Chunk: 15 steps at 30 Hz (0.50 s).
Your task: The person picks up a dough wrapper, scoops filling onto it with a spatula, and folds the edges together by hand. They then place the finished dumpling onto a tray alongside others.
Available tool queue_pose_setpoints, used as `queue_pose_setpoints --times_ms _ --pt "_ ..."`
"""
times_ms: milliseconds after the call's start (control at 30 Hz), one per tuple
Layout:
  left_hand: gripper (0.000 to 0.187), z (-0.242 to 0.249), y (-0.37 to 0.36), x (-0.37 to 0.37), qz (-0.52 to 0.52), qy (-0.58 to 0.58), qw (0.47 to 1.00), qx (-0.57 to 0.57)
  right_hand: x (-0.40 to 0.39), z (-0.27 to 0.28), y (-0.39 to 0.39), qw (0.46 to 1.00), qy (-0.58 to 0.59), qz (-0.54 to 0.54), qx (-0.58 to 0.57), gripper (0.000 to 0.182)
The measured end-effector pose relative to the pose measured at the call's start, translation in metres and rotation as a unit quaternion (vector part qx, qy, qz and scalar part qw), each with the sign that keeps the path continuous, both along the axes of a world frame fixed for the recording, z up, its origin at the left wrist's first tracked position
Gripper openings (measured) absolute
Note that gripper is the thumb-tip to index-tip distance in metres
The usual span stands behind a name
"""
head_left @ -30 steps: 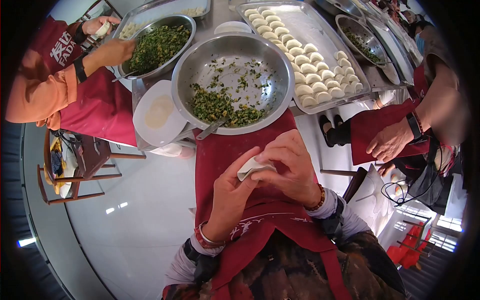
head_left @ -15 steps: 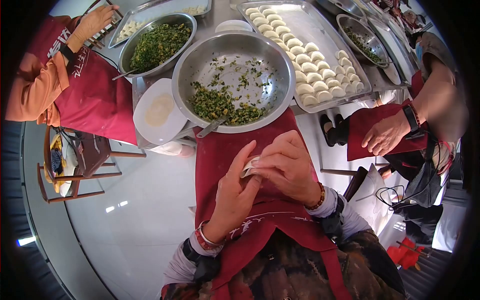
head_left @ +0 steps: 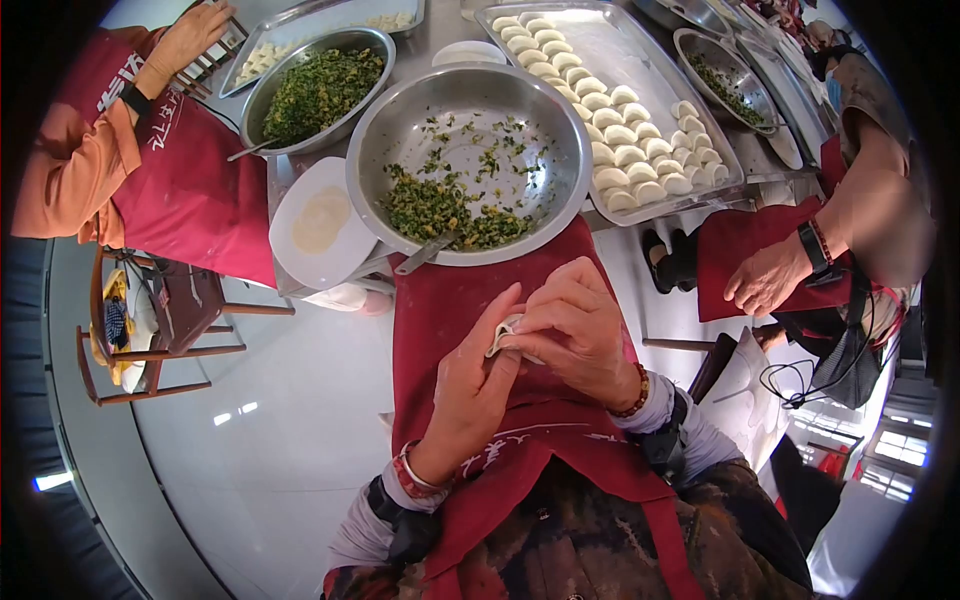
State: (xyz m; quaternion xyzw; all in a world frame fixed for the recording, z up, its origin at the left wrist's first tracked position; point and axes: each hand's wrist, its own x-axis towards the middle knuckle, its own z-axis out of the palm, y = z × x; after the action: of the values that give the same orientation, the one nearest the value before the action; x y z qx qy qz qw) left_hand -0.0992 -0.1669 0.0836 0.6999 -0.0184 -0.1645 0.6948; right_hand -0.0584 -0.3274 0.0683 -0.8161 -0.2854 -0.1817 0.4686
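In front of my red apron, a pale folded dumpling (head_left: 501, 334) is pinched between both hands. My left hand (head_left: 468, 385) supports it from the left, thumb and fingers closed on its lower side. My right hand (head_left: 572, 335) presses the dough edge between thumb and fingertips; most of the dumpling is hidden behind these fingers. Just beyond my hands stands a large steel bowl (head_left: 570, 190) with chopped green and yellow filling (head_left: 430, 205). A metal spoon (head_left: 425, 253) rests in it, its handle over the near rim.
A white plate (head_left: 290, 235) with round wrappers (head_left: 321, 222) lies left of the bowl. Behind it is a fuller filling bowl (head_left: 322, 90). Rows of dumplings fill much of a metal tray (head_left: 735, 180) at right. Co-workers' hands show at left (head_left: 195, 40) and right (head_left: 770, 270).
My fingers have shifted slightly along the dumpling's edge, and both hands still hold it. The co-worker's hand at upper left has moved a little; the view has shifted slightly.
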Motion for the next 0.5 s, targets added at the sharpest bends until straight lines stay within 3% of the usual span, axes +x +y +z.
queue_pose_setpoints --times_ms 300,400,500 --pt "0.045 -0.008 0.001 0.001 0.024 -0.061 0.998 0.019 -0.002 0.002 0.002 0.999 -0.022 0.014 -0.023 0.023" --pt "0.043 -0.014 0.001 0.000 0.025 0.065 0.989 -0.134 -0.003 -0.004 0.000 0.999 -0.036 0.002 -0.018 0.023" --pt "0.043 -0.010 0.001 -0.003 0.035 0.109 0.980 -0.164 -0.003 0.001 0.002 1.000 -0.018 -0.001 -0.009 0.023"
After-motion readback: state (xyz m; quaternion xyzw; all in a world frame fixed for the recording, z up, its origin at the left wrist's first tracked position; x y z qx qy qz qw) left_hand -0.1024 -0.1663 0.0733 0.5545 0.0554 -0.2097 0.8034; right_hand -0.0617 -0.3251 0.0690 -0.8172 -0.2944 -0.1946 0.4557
